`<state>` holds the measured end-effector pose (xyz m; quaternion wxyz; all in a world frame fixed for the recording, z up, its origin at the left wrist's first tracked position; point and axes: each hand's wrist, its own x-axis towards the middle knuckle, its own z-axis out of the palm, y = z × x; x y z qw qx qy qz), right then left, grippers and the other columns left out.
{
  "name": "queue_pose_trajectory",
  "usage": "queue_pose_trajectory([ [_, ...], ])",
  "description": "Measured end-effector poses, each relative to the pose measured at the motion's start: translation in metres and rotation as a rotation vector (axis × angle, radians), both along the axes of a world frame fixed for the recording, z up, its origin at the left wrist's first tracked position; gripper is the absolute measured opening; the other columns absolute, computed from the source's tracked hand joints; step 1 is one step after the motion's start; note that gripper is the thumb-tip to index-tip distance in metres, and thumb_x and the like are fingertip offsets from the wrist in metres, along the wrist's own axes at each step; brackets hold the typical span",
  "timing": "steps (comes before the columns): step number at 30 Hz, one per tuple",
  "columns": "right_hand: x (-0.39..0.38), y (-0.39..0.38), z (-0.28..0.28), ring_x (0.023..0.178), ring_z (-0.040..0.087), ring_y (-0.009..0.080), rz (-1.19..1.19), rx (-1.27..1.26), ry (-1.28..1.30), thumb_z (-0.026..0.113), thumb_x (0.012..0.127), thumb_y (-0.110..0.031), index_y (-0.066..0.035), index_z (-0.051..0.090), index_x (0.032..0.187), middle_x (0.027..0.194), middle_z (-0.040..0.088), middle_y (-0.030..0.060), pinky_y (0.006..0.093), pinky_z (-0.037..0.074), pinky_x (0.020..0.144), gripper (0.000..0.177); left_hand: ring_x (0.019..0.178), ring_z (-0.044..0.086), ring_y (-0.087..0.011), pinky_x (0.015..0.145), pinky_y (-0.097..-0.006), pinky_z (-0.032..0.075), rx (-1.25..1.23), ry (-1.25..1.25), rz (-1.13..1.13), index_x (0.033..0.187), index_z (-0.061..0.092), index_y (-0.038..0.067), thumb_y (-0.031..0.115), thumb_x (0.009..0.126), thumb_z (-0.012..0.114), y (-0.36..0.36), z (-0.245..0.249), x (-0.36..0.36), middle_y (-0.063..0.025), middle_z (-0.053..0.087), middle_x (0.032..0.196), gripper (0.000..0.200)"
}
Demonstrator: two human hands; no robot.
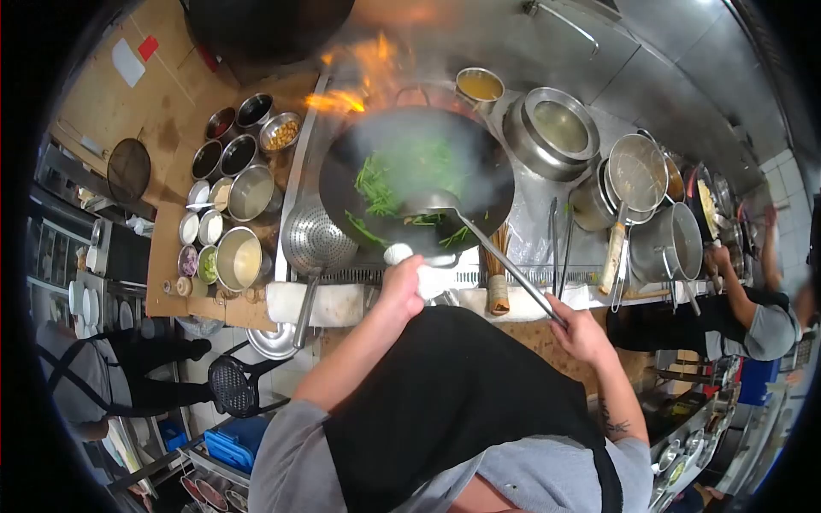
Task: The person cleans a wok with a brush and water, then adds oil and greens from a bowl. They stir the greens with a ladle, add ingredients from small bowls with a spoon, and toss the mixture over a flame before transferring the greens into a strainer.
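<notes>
A large dark wok (338, 184) sits over the burner, with chopped green leafy vegetables (376, 184) and steam inside. My left hand (404, 289) is closed on a folded white cloth (438, 280) at the wok's near rim; whether a handle lies beneath it is hidden. My right hand (583, 329) is wrapped round the end of a long-handled metal ladle (513, 269). The ladle's bowl is down in the wok among the greens. Orange flames (372, 77) rise behind the wok's far left edge.
Left of the wok are a perforated strainer (318, 239) and several seasoning containers (239, 259). A bamboo brush (498, 291), a metal pot (590, 205) and a mesh skimmer (637, 171) are on the right. Co-workers (753, 316) (85, 376) stand at both sides.
</notes>
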<state>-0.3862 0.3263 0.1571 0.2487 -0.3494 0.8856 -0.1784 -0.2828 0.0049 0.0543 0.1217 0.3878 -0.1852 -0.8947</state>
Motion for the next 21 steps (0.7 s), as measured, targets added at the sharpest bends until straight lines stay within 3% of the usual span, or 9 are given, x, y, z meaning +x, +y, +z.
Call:
queue_pose_trajectory([
  [1,0.0,-0.009,0.006,0.075,0.064,0.0424,-0.02,0.063,-0.008,0.061,0.088,-0.014,-0.014,0.049,0.14,0.077,0.065,0.0233,0.048,0.052,0.07,0.054,0.088,0.068,-0.0358,0.077,-0.0496,0.059,0.029,-0.085,-0.025,0.104,0.052,-0.009,-0.003,0.084,0.05,-0.001,0.01,-0.006,-0.0214,0.061,0.097,0.021],
  [3,-0.009,-0.028,-0.013,0.077,0.064,0.0425,-0.008,-0.023,0.078,0.059,0.089,-0.017,-0.016,0.05,0.14,0.081,0.066,0.0238,0.049,0.052,0.072,0.051,0.089,0.068,-0.0382,0.075,-0.0532,0.06,-0.018,-0.036,-0.034,0.106,0.051,-0.01,0.003,0.088,0.051,-0.019,-0.024,-0.027,-0.0236,0.062,0.1,0.022],
  [7,-0.027,-0.086,-0.073,0.075,0.064,0.043,-0.04,0.001,0.245,0.059,0.089,-0.019,-0.021,0.047,0.142,0.079,0.066,0.0238,0.0515,0.053,0.071,0.054,0.086,0.069,-0.037,0.069,-0.0531,0.061,-0.054,-0.017,-0.16,0.104,0.052,-0.01,0.008,0.087,0.055,-0.032,-0.013,-0.02,-0.0233,0.062,0.098,0.025],
  [9,-0.026,-0.105,-0.095,0.07,0.063,0.0455,-0.06,-0.02,0.321,0.059,0.086,-0.015,-0.019,0.045,0.143,0.076,0.065,0.0245,0.0539,0.052,0.068,0.058,0.085,0.069,-0.0337,0.068,-0.0497,0.061,-0.033,0.018,-0.158,0.106,0.053,-0.008,0.009,0.085,0.057,-0.022,-0.06,-0.001,-0.0201,0.063,0.1,0.027],
  [11,-0.017,-0.105,-0.097,0.068,0.064,0.0436,-0.102,-0.105,0.328,0.06,0.086,-0.013,-0.017,0.047,0.142,0.073,0.064,0.0235,0.0517,0.052,0.067,0.058,0.085,0.069,-0.0307,0.073,-0.044,0.059,-0.038,-0.041,-0.112,0.107,0.054,-0.006,0.002,0.081,0.058,0.002,-0.073,0.034,-0.0173,0.064,0.098,0.028],
  [12,-0.013,-0.098,-0.095,0.068,0.064,0.0429,-0.12,-0.151,0.28,0.061,0.086,-0.012,-0.016,0.047,0.141,0.073,0.064,0.0234,0.0509,0.052,0.066,0.057,0.084,0.069,-0.0307,0.077,-0.0447,0.059,-0.08,-0.014,-0.091,0.105,0.054,-0.006,-0.001,0.08,0.057,0.011,-0.08,0.048,-0.0162,0.064,0.097,0.026],
  [15,0.001,-0.059,-0.059,0.067,0.065,0.0404,-0.144,-0.19,0.162,0.062,0.085,-0.01,-0.014,0.052,0.139,0.071,0.064,0.0234,0.0466,0.052,0.065,0.054,0.083,0.069,-0.0334,0.076,-0.0461,0.06,-0.133,-0.03,-0.059,0.1,0.053,-0.009,-0.004,0.079,0.054,0.017,-0.017,0.055,-0.0194,0.062,0.095,0.021],
  [17,0.001,-0.028,-0.033,0.069,0.065,0.0404,-0.113,-0.163,0.106,0.062,0.085,-0.009,-0.013,0.052,0.138,0.073,0.064,0.0234,0.0454,0.053,0.066,0.054,0.082,0.068,-0.0343,0.074,-0.0483,0.06,0.04,-0.035,-0.026,0.098,0.053,-0.009,-0.001,0.084,0.052,0.007,0.015,0.045,-0.0198,0.061,0.093,0.016],
  [21,-0.011,-0.03,-0.005,0.072,0.065,0.041,-0.035,-0.043,0.174,0.062,0.087,-0.011,-0.014,0.054,0.137,0.077,0.066,0.0233,0.0456,0.053,0.068,0.051,0.082,0.068,-0.0332,0.076,-0.0487,0.058,-0.08,-0.034,-0.056,0.1,0.053,-0.008,0.005,0.088,0.054,-0.013,0.007,0.003,-0.0195,0.063,0.092,0.017],
])
